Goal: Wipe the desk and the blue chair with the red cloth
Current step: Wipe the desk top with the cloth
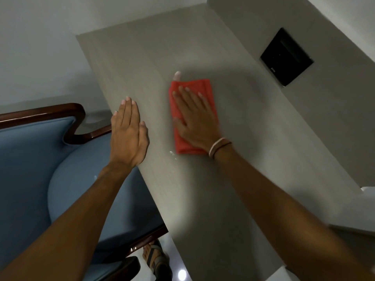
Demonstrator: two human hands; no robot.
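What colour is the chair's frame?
Dark, glossy reddish-brown wood frame around the blue chair, shown in the head view.

The scene was dim and grey, with soft, low contrast. A broad dark shadow lay on the tabletop beyond the fingers of the right hand, spreading to the right of them. Near the bottom edge a small bright glare spot shone on the glossy floor. The right hand and red cloth showed slight motion blur. Wide-angle distortion tilted and bent lines toward the edges.
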